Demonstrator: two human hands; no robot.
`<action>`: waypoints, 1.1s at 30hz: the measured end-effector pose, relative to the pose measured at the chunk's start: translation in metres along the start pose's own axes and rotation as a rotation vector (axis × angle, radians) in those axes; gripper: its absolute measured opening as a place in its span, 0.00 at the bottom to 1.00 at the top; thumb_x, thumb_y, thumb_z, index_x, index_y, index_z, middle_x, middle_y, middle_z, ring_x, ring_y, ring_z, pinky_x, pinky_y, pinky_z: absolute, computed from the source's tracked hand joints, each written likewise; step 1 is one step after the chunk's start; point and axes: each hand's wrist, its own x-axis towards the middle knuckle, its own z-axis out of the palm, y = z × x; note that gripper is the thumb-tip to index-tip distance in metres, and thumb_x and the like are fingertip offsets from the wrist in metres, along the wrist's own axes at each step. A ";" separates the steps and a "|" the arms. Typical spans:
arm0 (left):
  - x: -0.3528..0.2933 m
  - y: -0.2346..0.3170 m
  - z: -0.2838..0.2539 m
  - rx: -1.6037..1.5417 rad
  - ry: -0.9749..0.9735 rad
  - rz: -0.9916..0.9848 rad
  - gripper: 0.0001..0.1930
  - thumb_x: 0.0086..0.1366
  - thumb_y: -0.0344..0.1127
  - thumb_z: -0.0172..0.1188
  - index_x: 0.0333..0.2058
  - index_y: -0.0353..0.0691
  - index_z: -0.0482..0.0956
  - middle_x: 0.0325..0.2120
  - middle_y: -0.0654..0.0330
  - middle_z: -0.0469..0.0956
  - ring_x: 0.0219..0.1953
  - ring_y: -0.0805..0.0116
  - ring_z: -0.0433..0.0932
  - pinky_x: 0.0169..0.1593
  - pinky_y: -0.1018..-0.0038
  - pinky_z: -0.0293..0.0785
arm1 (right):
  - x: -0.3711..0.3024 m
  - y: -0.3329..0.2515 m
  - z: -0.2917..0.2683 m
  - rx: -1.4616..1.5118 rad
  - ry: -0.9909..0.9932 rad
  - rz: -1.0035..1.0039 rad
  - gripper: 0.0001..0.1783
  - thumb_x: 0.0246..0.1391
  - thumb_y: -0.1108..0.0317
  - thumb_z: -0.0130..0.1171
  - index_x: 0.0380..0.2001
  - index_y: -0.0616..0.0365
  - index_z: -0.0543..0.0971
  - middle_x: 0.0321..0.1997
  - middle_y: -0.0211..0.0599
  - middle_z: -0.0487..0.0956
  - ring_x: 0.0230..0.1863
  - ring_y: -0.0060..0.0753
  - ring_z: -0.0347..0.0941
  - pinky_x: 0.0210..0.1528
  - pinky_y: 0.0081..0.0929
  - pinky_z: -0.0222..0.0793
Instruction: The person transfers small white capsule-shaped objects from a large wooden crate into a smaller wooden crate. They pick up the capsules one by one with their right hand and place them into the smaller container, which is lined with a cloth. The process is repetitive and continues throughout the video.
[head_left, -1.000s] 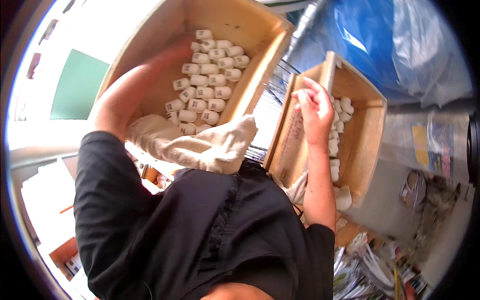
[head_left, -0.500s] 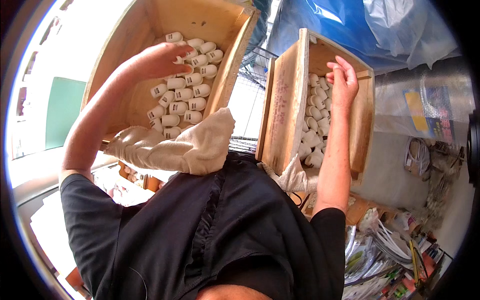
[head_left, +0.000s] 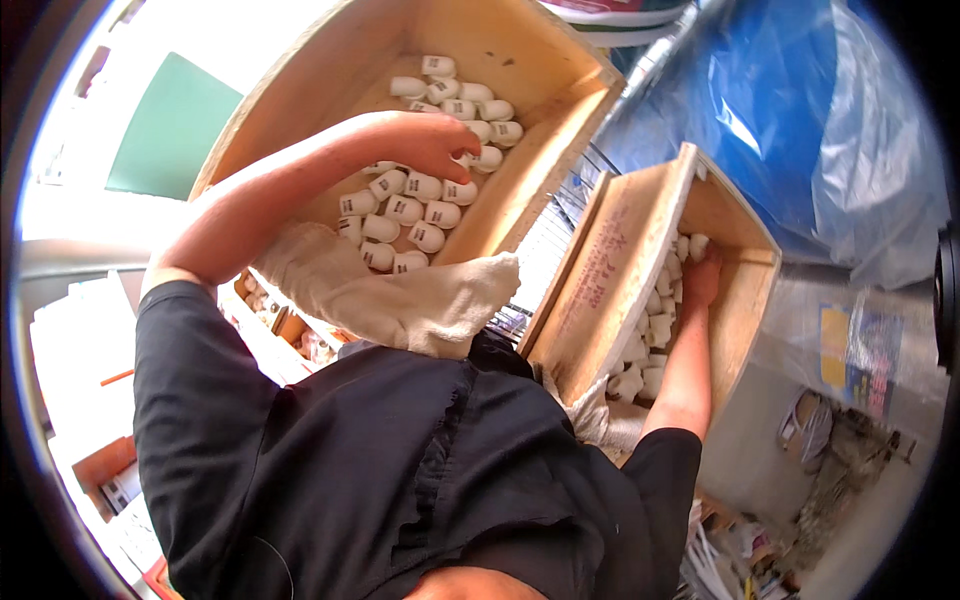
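In the large wooden box [head_left: 540, 85] on the left lie rows of white rounded caps [head_left: 404, 209], many with a small dark printed mark. Over them my left hand [head_left: 430, 145] is curled, a bit of white cap showing between its thumb and fingers. My right hand [head_left: 705, 283] reaches down into the narrower wooden box [head_left: 583, 285] on the right. There, a jumbled heap of white pieces [head_left: 655, 325] lies beside my wrist. One white piece [head_left: 699, 245] is at that hand's fingertips, which are hidden, so I cannot tell whether they grip it.
A beige cloth [head_left: 400, 300] drapes over the near edge of the left box, and another cloth [head_left: 605, 415] covers the near end of the right box. Wire mesh [head_left: 580, 190] shows between the boxes. Blue plastic sheeting [head_left: 770, 130] hangs behind the right box.
My right hand has lowered from above the right box into its white pieces. My left hand stays over the caps. The view has shifted, so both boxes appear further right.
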 end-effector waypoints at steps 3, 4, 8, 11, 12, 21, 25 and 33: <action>-0.002 -0.003 0.005 -0.024 -0.028 -0.027 0.27 0.57 0.44 0.59 0.53 0.37 0.69 0.44 0.49 0.75 0.42 0.55 0.77 0.45 0.66 0.73 | -0.004 -0.037 -0.024 -0.154 -0.079 0.084 0.31 0.49 0.60 0.54 0.57 0.55 0.63 0.57 0.48 0.66 0.55 0.48 0.66 0.46 0.51 0.68; -0.002 -0.004 0.008 -0.031 -0.030 -0.029 0.27 0.57 0.44 0.59 0.53 0.37 0.69 0.44 0.49 0.75 0.43 0.55 0.76 0.46 0.66 0.72 | -0.007 -0.045 -0.033 -0.209 -0.102 0.118 0.32 0.49 0.59 0.54 0.58 0.56 0.62 0.57 0.48 0.66 0.55 0.48 0.66 0.45 0.52 0.69; 0.002 0.004 0.006 -0.046 -0.024 -0.017 0.25 0.57 0.43 0.59 0.51 0.36 0.71 0.42 0.50 0.76 0.41 0.57 0.77 0.45 0.67 0.72 | -0.007 -0.020 -0.011 -0.284 -0.074 0.131 0.33 0.47 0.56 0.57 0.55 0.58 0.63 0.51 0.46 0.70 0.46 0.48 0.72 0.39 0.49 0.71; 0.001 -0.001 0.009 -0.107 0.065 0.028 0.22 0.56 0.41 0.60 0.48 0.36 0.73 0.39 0.52 0.78 0.39 0.60 0.78 0.44 0.68 0.73 | 0.001 -0.002 0.000 -0.122 -0.070 0.147 0.28 0.44 0.57 0.63 0.47 0.59 0.71 0.38 0.42 0.76 0.36 0.44 0.76 0.34 0.39 0.73; 0.006 -0.002 0.006 -0.125 0.098 0.080 0.21 0.56 0.41 0.60 0.47 0.36 0.74 0.38 0.53 0.78 0.38 0.60 0.78 0.43 0.68 0.73 | 0.007 0.038 0.017 0.019 -0.093 0.161 0.26 0.44 0.58 0.64 0.44 0.60 0.73 0.33 0.40 0.76 0.34 0.40 0.76 0.33 0.35 0.72; -0.005 0.029 -0.006 -0.269 0.404 0.296 0.16 0.60 0.39 0.58 0.44 0.37 0.75 0.33 0.54 0.80 0.38 0.63 0.79 0.43 0.70 0.75 | -0.015 -0.041 -0.095 0.807 -0.040 0.246 0.28 0.46 0.71 0.66 0.50 0.66 0.68 0.42 0.38 0.76 0.40 0.24 0.73 0.42 0.21 0.69; -0.005 0.044 -0.008 -0.380 0.421 0.428 0.16 0.62 0.38 0.58 0.47 0.37 0.74 0.34 0.56 0.80 0.37 0.66 0.79 0.43 0.72 0.76 | -0.053 -0.139 -0.170 0.947 0.111 -0.107 0.33 0.44 0.73 0.67 0.53 0.66 0.65 0.47 0.40 0.73 0.43 0.27 0.72 0.45 0.23 0.69; -0.021 0.069 0.002 -0.649 0.346 0.566 0.25 0.60 0.43 0.60 0.51 0.35 0.67 0.37 0.56 0.79 0.40 0.71 0.78 0.46 0.74 0.76 | -0.102 -0.280 -0.189 0.719 0.103 -0.398 0.34 0.36 0.67 0.72 0.49 0.58 0.68 0.38 0.35 0.76 0.34 0.27 0.73 0.36 0.24 0.71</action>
